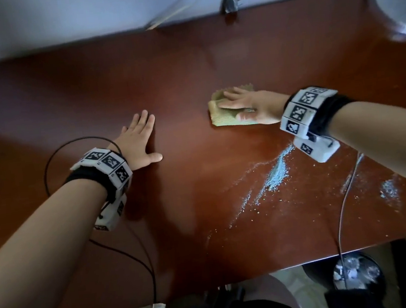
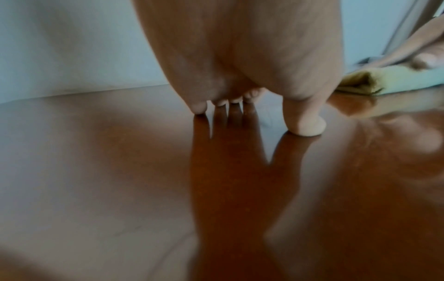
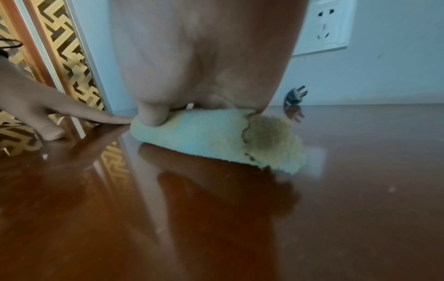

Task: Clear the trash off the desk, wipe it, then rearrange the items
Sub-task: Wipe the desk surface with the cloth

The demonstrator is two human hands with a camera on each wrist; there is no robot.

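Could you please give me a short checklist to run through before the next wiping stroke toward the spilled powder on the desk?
1. Cloth under the wiping hand: ok. The right hand lies flat on the folded cloth, thumb pressing its edge.
2. Bracing hand clear of the stroke: ok. The left hand rests flat on the desk, apart from the cloth.
3. Powder cleared: not ok. The pale blue powder lies nearer the front edge than the cloth, untouched.
4. Second powder patch near the right forearm: not ok.
5. Path from cloth to powder free of objects: ok.
6. Cloth clean enough underneath: cannot tell.
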